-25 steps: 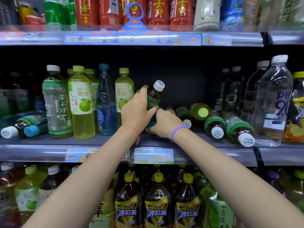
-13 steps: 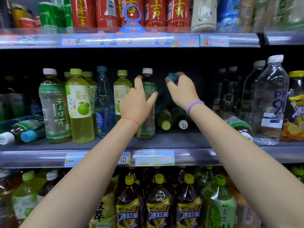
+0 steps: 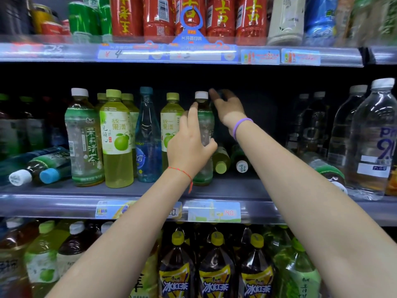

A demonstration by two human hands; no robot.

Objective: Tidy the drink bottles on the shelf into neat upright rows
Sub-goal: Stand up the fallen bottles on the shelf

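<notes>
On the middle shelf [image 3: 64, 190] a green tea bottle with a white cap [image 3: 205, 117] stands upright. My left hand [image 3: 189, 147] wraps its lower half, thumb on the right side. Just right of its cap, my right hand [image 3: 227, 108] is blurred and curls over the top of a dark bottle with a blue cap [image 3: 221, 93], deeper in the shelf. Behind my hands two bottles lie on their sides, one with a green cap [image 3: 221, 167] and one with a white cap [image 3: 241, 166]. Two more lie at the far left [image 3: 32, 175]. Another lies at the right [image 3: 330, 175].
Left of my hands stand upright bottles: a jasmine tea [image 3: 83, 136], pale green fruit drinks [image 3: 117, 138], a blue bottle [image 3: 148, 136]. Tall clear water bottles [image 3: 373, 136] stand at the right. Red bottles fill the shelf above, iced tea bottles [image 3: 217, 274] the one below.
The white-capped tea bottle went from tilted to upright on the shelf. My right hand left its base, took a blue-capped bottle and moved it up and back beside the tea bottle.
</notes>
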